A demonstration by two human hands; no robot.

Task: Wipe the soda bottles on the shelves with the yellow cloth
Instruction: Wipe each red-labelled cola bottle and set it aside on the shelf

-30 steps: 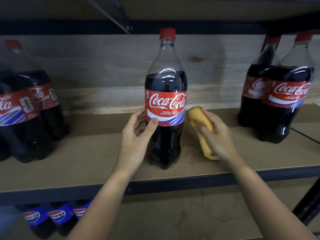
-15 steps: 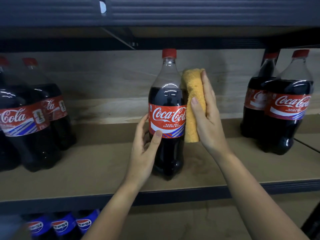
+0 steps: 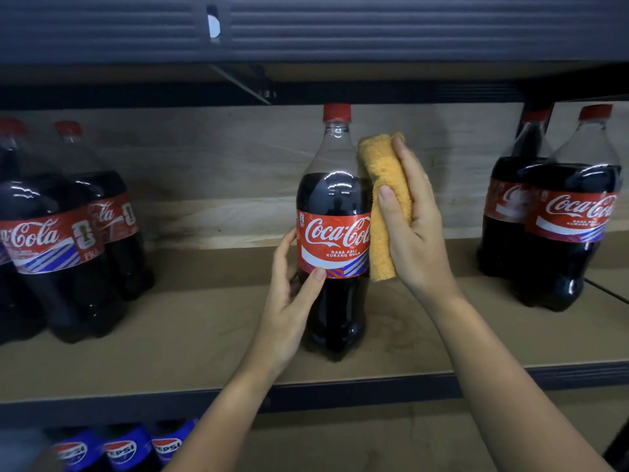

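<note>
A Coca-Cola bottle (image 3: 333, 229) with a red cap stands upright in the middle of the wooden shelf (image 3: 190, 338). My left hand (image 3: 289, 294) grips its lower left side, thumb across the bottom of the label. My right hand (image 3: 413, 229) holds the folded yellow cloth (image 3: 381, 199) and presses it against the bottle's right side, from the shoulder down past the label.
Two Coca-Cola bottles (image 3: 64, 233) stand at the left of the shelf and two more (image 3: 561, 212) at the right. Pepsi bottles (image 3: 126, 447) show on the shelf below. A dark metal shelf (image 3: 374, 28) runs overhead.
My right hand has lifted the cloth from the shelf surface up along the bottle's right side. The left hand has kept its grip on the bottle.
</note>
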